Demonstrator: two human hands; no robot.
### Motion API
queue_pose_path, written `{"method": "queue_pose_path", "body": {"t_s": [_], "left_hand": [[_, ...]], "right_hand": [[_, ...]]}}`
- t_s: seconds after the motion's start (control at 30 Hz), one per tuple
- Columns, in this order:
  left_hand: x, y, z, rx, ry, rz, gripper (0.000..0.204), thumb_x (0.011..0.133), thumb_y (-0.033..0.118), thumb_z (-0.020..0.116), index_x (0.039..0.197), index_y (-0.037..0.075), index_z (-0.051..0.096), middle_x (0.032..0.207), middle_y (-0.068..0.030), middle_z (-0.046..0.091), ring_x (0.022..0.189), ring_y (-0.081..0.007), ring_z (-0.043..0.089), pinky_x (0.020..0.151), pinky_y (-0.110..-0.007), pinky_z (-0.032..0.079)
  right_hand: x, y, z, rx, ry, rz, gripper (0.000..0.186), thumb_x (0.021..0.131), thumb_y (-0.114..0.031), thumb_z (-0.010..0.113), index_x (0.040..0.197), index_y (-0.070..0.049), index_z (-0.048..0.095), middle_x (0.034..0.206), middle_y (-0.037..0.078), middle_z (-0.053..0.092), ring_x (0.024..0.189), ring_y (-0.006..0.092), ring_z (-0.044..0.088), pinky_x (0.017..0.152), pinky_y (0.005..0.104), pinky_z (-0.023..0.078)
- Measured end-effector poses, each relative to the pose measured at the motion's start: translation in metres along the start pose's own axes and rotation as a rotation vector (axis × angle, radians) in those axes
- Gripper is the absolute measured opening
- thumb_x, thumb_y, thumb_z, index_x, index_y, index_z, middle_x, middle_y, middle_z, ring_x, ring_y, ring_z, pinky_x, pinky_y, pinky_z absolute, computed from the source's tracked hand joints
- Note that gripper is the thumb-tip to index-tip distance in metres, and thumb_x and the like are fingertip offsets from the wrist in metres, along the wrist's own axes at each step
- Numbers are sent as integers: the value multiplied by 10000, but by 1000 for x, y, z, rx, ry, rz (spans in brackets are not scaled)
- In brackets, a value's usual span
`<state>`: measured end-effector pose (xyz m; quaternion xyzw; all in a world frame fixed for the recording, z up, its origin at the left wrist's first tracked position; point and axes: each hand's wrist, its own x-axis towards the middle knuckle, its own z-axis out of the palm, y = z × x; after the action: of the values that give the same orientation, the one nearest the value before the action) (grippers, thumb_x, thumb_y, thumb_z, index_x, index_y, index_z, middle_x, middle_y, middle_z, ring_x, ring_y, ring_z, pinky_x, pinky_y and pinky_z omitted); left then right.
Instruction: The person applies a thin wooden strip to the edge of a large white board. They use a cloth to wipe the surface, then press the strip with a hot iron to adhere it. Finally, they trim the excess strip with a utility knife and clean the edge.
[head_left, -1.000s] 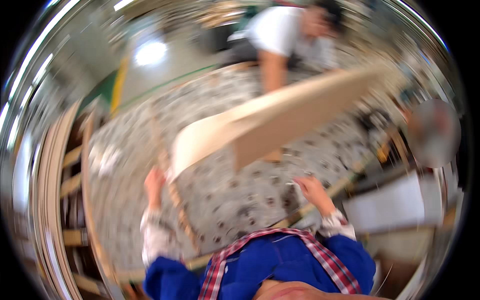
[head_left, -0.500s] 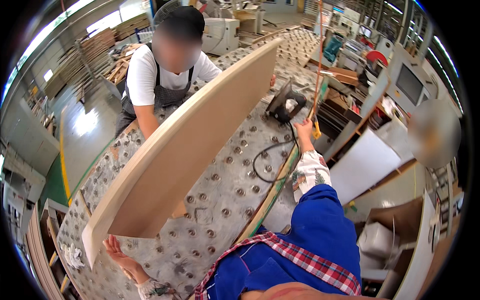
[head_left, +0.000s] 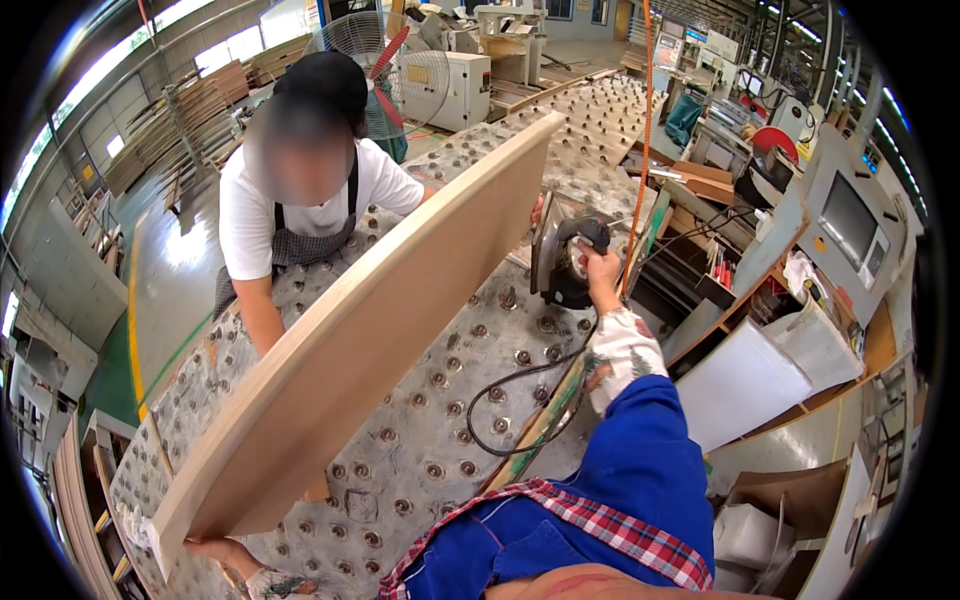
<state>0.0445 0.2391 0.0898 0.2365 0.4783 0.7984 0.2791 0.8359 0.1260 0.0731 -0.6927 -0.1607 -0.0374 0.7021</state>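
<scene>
A long, pale wooden panel (head_left: 365,335) with a curved top edge stands on its side, slanting across the ball-studded metal table (head_left: 440,410). My left hand (head_left: 225,553) grips its lower near-left corner, with the fingers partly hidden by the wood. My right hand (head_left: 603,275) is closed round the handle of a black corded sander (head_left: 565,260), whose flat plate stands upright beside the panel's far right end. Across the table, a co-worker (head_left: 300,190) in a white shirt and apron holds the panel from its other side; one of their hands shows at its far end.
The sander's black cable (head_left: 475,420) loops over the table's near edge. An orange hose (head_left: 640,170) hangs down beside my right arm. Behind the co-worker is a large fan (head_left: 385,75). At right stand a machine cabinet with a screen (head_left: 853,222) and a white board (head_left: 745,385).
My right hand has moved from beside the hose onto the sander, which now stands raised. My left hand has closed on the panel's lower corner, and the panel sits lower in view.
</scene>
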Motion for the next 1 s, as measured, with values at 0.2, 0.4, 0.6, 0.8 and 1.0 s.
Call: {"method": "queue_pose_path", "body": {"t_s": [0.2,0.4,0.6,0.8,1.0], "left_hand": [[-20,8,40,6,140,215,684,933,515,214,1336,-25,332,1350,-191,382,1213,-322,399,1013,-414,341],[-25,-1,51,93,222,161,659,936,487,225,1322,-34,341,1333,-204,392,1201,-327,408,999,-415,356],[-12,-13,41,471,384,283,632,937,464,239,1310,-33,352,1310,-211,409,1171,-334,429,974,-418,375],[-8,-10,33,685,494,336,605,938,441,252,1299,-32,362,1287,-219,427,1141,-341,451,948,-422,394],[-5,-10,45,780,514,369,579,939,418,266,1288,-31,373,1264,-226,445,1111,-348,472,923,-426,414]], "right_hand": [[50,-145,-38,16,-230,-17,269,730,-275,726,719,-21,641,561,20,580,471,94,531,414,231,363],[121,-271,18,-610,-257,-339,372,713,-360,711,608,-20,601,535,55,561,430,137,543,441,274,429],[191,-285,130,-1158,-232,-502,341,707,-237,635,987,-44,658,1020,175,641,958,317,619,793,391,494],[237,-257,154,-1294,-392,-629,303,711,-175,596,958,-11,657,984,209,639,927,335,625,776,399,500],[253,-244,147,-1269,-512,-692,242,653,-101,562,809,61,652,787,233,642,746,333,648,657,391,517]]}}
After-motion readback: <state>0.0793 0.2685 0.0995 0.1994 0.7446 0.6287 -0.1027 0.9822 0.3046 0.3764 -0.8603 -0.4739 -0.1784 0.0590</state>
